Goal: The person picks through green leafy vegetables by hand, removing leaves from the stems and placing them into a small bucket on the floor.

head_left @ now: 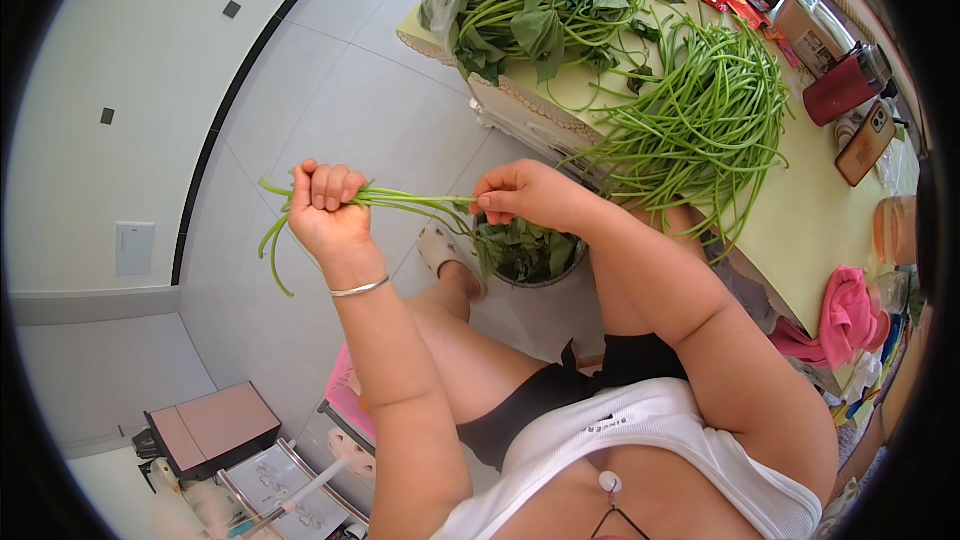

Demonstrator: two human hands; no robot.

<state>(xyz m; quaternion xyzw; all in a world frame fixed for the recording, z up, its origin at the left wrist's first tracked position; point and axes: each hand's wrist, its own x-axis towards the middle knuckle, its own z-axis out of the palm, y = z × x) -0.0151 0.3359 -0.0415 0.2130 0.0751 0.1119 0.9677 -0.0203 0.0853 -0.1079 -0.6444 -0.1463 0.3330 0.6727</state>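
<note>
My left hand (328, 205) is closed in a fist around a bundle of long green stems (400, 202), whose ends droop to the left. Fingers of my right hand (525, 195) pinch the other end of the same stems. Just below that hand stands a round bowl of plucked green leaves (530, 252) on the floor. A silver bangle (358, 289) circles my left wrist.
A table with a pale yellow-green top (800, 230) holds a pile of bare green stems (700, 115), a plastic bag of leafy greens (530, 0), a phone (866, 143), a dark red cup (842, 88) and a pink cloth (845, 315). A pink stool (345, 395) and a brown box (212, 428) stand lower left.
</note>
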